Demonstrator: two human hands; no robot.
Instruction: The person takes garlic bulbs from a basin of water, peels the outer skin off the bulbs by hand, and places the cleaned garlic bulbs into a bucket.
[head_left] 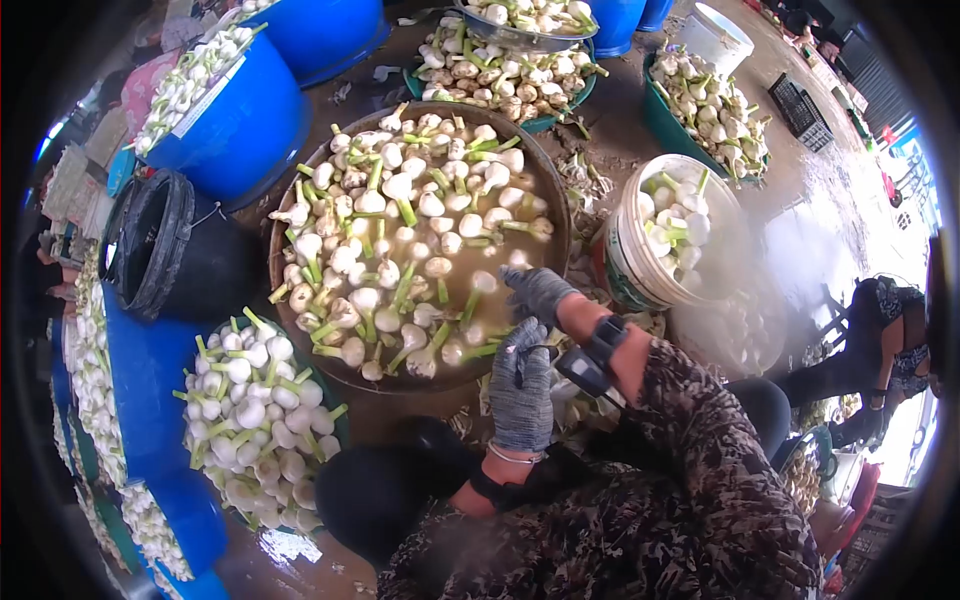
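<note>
"Bending over the tub (560, 192), you have your right hand (540, 296) low at its near right side; is it gripping a bulb (518, 261)?"

"I can't tell for sure; your gloved fingers are partly bent, and something pale, likely a bulb, shows right at their tips — the grip itself is hidden."

"And your left hand (521, 395)?"

"It's nearer your body, fingers pointing up and drawn close together; whatever may sit between them, I can't make out."

"How far along does that put you?"

"Partway, I'd judge; bulbs lie across most of the tub in brown water (458, 292), several with brown smudges; those seem to be what you have left right here."

"What counts as done, then?"

"Going by colour, the white bulbs in the bucket (622, 240), just right of the tub; the heap (260, 410) at your left looks pale too, so it may belong with them."

"Is there anything more beyond the tub?"

"Quite likely; the basin (555, 121) behind it is piled with browner bulbs, stems on — I'd count those as work left, though nothing here proves it."
</note>
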